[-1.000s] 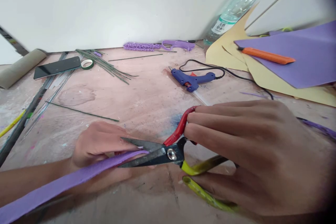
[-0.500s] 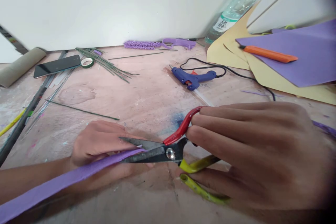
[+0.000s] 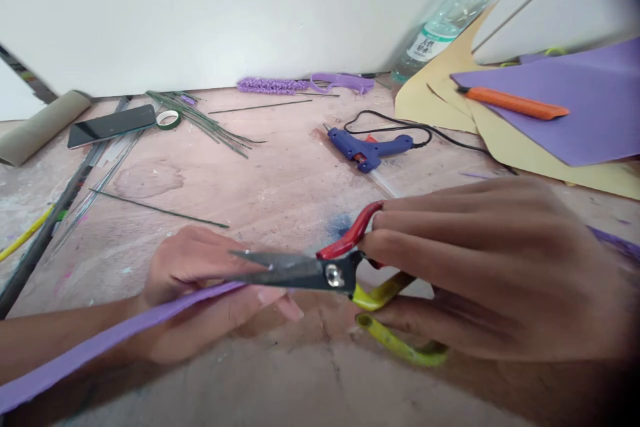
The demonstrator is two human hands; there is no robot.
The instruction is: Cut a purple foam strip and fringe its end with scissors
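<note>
There at the scissors (image 3: pixel 300 272), gripped in the right hand (image 3: pixel 480 270), the left hand (image 3: pixel 195 260) pinches the strip (image 3: pixel 115 341): light, soft, bendy stuff, I'd guess, best held close to where they bite.

The right hand (image 3: pixel 480 260) grips scissors (image 3: pixel 290 271) by their red and yellow handles, the blades nearly closed and reaching over the fingers of the left hand (image 3: pixel 193 257). The left hand pinches a purple strip (image 3: pixel 100 348) near the blades, and the strip runs down to the lower left. Beyond the hands, a blue glue gun (image 3: pixel 363 150) lies on the table (image 3: pixel 280 180). Farther left are green wires (image 3: pixel 207 125), a roll of tape (image 3: pixel 173 125), a phone (image 3: pixel 113 125) and a cardboard tube (image 3: pixel 47 127). At right, an orange knife (image 3: pixel 517 104) rests on a purple sheet (image 3: pixel 580 130), which overlaps yellow paper (image 3: pixel 435 103) near a tilted bottle (image 3: pixel 433 43).
</note>
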